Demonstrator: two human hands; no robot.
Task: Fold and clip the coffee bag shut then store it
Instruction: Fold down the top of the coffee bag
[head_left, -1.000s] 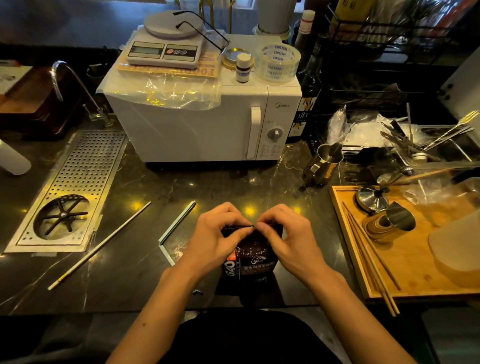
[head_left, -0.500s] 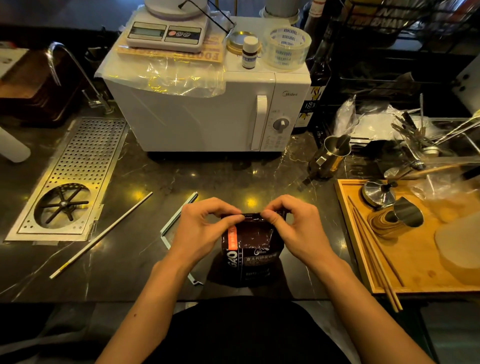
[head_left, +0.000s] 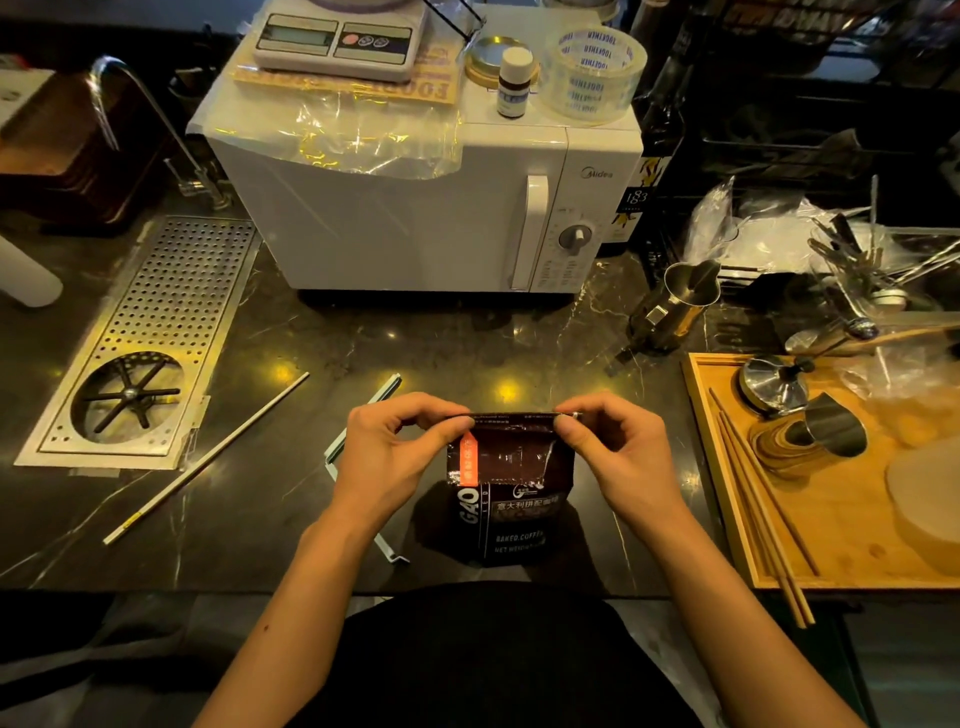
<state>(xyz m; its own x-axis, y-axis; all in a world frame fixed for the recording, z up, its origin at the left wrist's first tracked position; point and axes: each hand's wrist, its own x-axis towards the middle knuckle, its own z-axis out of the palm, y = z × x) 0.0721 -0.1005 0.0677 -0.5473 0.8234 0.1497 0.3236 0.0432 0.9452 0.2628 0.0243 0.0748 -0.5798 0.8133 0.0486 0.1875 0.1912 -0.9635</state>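
Observation:
A dark brown coffee bag (head_left: 511, 499) with an orange label stands upright on the black counter near its front edge. Its top is folded over into a flat strip. My left hand (head_left: 392, 452) pinches the left end of that fold between thumb and fingers. My right hand (head_left: 615, 447) pinches the right end the same way. A pale green bag clip (head_left: 363, 415), opened into a long V, lies on the counter just left of the bag, partly hidden under my left hand and forearm.
A white microwave (head_left: 415, 208) stands behind the bag, with a scale, tape roll and small bottle on top. A perforated metal drip tray (head_left: 171, 322) sits at left, a thin white rod (head_left: 208, 457) beside it. A wooden tray (head_left: 727, 499) with chopsticks and metal cups is at right.
My hands have slid apart along the bag's folded top, from the middle out to its two ends. More of the bag's front now shows between them.

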